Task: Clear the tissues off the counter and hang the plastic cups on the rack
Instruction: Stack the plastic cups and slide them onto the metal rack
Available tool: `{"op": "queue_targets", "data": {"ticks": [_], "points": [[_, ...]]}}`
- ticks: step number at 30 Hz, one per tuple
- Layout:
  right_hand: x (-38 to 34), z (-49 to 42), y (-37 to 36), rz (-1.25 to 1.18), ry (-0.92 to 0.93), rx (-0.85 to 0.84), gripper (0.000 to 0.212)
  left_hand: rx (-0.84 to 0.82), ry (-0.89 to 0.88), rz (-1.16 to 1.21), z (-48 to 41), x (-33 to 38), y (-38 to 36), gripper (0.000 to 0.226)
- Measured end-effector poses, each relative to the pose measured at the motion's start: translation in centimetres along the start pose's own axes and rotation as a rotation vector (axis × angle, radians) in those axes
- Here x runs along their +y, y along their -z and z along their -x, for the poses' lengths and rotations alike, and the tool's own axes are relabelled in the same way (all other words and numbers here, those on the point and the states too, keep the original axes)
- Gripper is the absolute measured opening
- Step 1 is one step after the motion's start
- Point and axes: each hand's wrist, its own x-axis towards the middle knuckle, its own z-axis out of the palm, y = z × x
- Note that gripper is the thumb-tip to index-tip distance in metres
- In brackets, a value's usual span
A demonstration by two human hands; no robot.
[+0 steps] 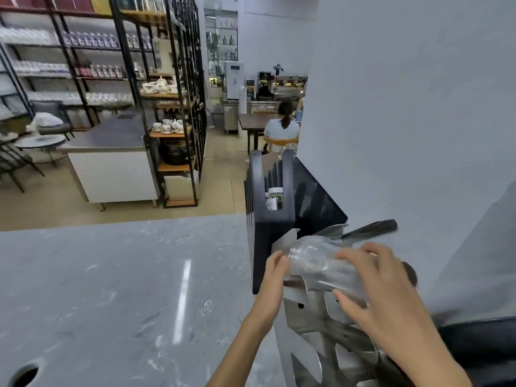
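A stack of clear plastic cups (pixel 315 261) lies on its side over the metal cup rack (pixel 321 325) at the right end of the counter. My right hand (pixel 377 291) grips the stack from above and the right, fingers wrapped round it. At the stack's left end is my left hand (pixel 275 277), with its fingertips against the cup's base. The rack's bent steel fins stick out below and behind the cups. No tissues show on the grey marble counter (pixel 111 289).
A black holder (pixel 270 208) with small bottles stands behind the rack, against the white wall (pixel 405 107). A round hole (pixel 25 375) opens at the counter's near left corner. Beyond are shelves of glassware, a white island and a seated person at a table.
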Motion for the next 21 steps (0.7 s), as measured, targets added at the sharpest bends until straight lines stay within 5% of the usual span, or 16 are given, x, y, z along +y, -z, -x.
{"op": "queue_targets", "data": {"ticks": [3,9,13,16,21], "points": [[-0.4,-2.0,-2.3,0.105,-0.007,-0.064,0.077,0.022,-0.045,0.019,-0.4,-1.2,-0.4,0.045],[-0.6,-4.2,-6.9,0.341,0.005,-0.182,0.082,0.050,-0.054,-0.056,-2.0,-2.6,-0.3,0.047],[0.7,-3.7,-6.6,0.201,0.010,-0.244,0.103,0.025,0.003,-0.026,-3.2,-2.8,0.4,0.073],[1.6,-3.4,-6.2,-0.006,0.018,-0.238,0.089,0.003,0.008,-0.015,-4.3,-2.9,1.3,0.091],[0.7,-4.6,-6.5,-0.046,-0.079,-0.158,0.075,-0.062,-0.089,-0.039,-6.8,-3.1,2.5,0.059]]}}
